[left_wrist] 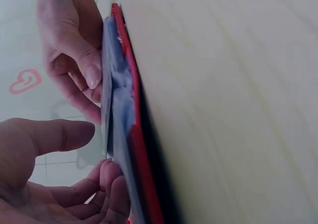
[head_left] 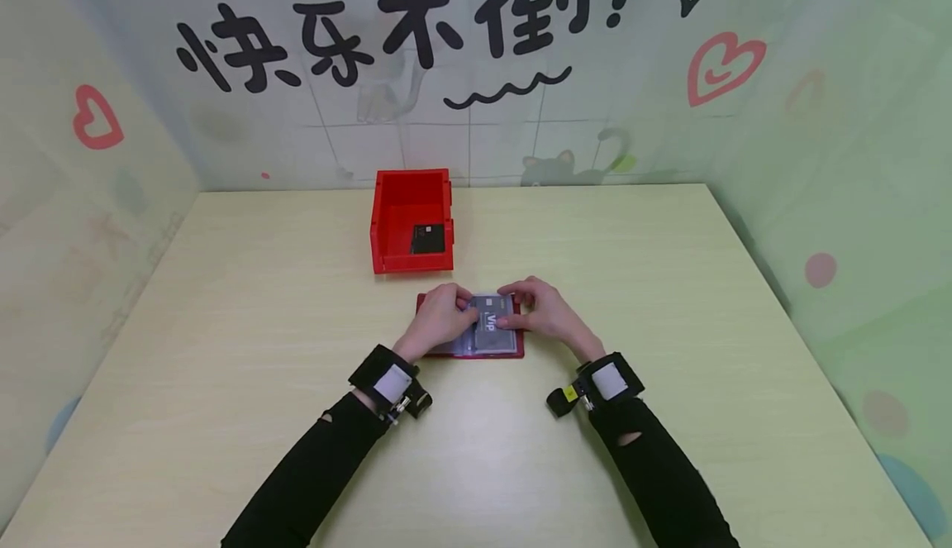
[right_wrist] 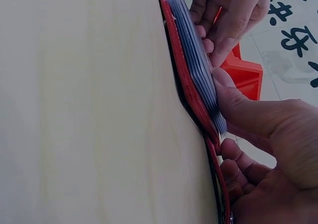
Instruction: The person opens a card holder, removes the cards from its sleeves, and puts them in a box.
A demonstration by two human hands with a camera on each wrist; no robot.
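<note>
Red card holder (head_left: 471, 348) open flat at frame centre on table (head_left: 223, 325), left hand (head_left: 439, 316) and right hand (head_left: 539, 308) both pinching grey VIP card (head_left: 492, 322) on its sleeves, red bin (head_left: 411, 201) just above.

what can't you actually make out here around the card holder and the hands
- Head view: the grey card's small print is too small to read; both hands cover its ends.
- Head view: the dark item in the red bin is too small to identify.
- Left wrist view: the left hand is cut off by the frame edge.
</note>
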